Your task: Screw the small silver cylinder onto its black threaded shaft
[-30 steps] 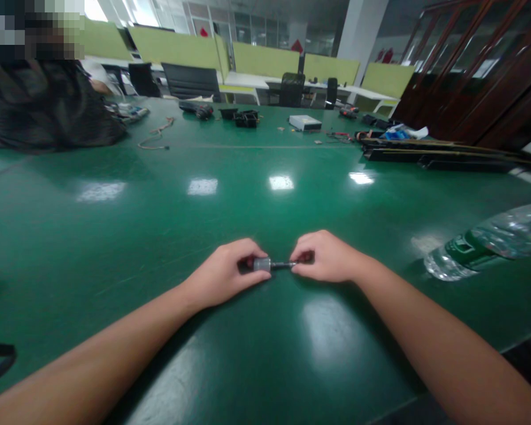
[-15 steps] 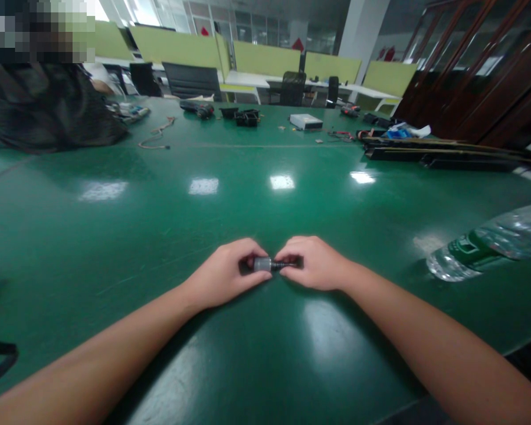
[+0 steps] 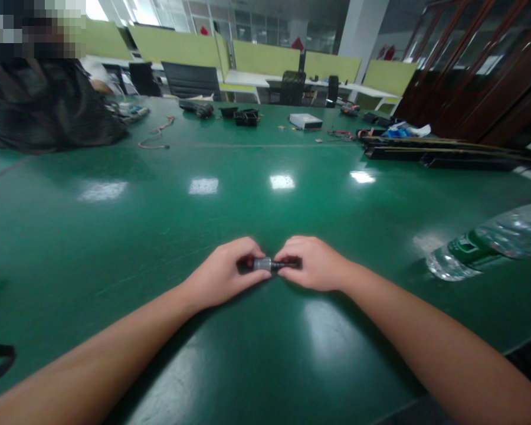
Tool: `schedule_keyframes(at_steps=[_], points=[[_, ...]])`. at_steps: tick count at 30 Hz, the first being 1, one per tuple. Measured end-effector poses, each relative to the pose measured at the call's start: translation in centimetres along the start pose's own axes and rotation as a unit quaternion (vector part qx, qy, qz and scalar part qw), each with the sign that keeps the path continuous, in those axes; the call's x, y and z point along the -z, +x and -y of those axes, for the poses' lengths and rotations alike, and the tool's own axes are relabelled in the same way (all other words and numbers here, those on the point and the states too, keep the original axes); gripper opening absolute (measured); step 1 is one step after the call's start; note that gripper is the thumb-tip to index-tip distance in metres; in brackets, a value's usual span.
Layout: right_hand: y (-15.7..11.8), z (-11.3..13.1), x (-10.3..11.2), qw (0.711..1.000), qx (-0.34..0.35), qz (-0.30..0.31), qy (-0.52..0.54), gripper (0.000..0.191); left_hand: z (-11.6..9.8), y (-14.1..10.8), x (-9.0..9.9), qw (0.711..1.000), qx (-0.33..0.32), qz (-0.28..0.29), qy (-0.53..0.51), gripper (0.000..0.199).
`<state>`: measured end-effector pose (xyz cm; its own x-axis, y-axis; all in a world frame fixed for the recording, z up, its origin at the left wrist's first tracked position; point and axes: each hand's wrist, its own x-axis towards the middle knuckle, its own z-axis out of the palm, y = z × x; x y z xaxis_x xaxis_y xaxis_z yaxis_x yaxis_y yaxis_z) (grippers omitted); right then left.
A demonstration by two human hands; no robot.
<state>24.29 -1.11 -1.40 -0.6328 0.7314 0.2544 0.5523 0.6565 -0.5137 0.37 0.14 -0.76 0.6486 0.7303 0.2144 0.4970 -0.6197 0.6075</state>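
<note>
A small cylindrical object [image 3: 262,264], grey at its left part and dark and ridged at its right part, lies crosswise between my hands, low over the green table [image 3: 248,218]. My left hand [image 3: 228,271] pinches the grey part between thumb and fingers. On the dark, thinner part, the thumb and fingers of my right hand [image 3: 316,262] are closed. The fingertips of the two hands are a short gap apart. My fingers hide both ends of the object, and its exact kind is too small to tell.
A clear bottle with a green label [image 3: 469,248] lies at the right. A dark bag [image 3: 48,106] stands at the far left, near a thin cable [image 3: 153,139]. Along the far side are black parts [image 3: 246,117], a silver box [image 3: 305,121] and long black strips [image 3: 393,151].
</note>
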Motion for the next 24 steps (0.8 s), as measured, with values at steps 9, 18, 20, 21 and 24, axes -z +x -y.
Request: schedule_keyframes(at_steps=[9,18,20,21,24], points=[[0.01,0.10,-0.32,1.000,0.011,-0.007,-0.019,0.017,0.15,0.05,-0.08,1.000,0.007,0.002,-0.008,0.021],[0.23,0.11,-0.58,0.999,0.010,-0.014,-0.030,0.015,0.09,0.07,-0.14,1.000,0.010,-0.003,-0.001,0.020],[0.29,0.12,-0.57,0.999,0.014,-0.014,-0.037,0.014,0.12,0.05,-0.19,1.000,0.014,-0.004,0.002,0.021],[0.30,0.12,-0.56,0.999,0.015,-0.014,-0.040,0.014,0.13,0.04,-0.21,1.000,0.017,-0.006,0.002,0.021],[0.31,0.12,-0.55,0.999,0.016,-0.018,-0.041,0.012,0.09,0.03,-0.24,1.000,0.021,-0.010,0.005,0.022]])
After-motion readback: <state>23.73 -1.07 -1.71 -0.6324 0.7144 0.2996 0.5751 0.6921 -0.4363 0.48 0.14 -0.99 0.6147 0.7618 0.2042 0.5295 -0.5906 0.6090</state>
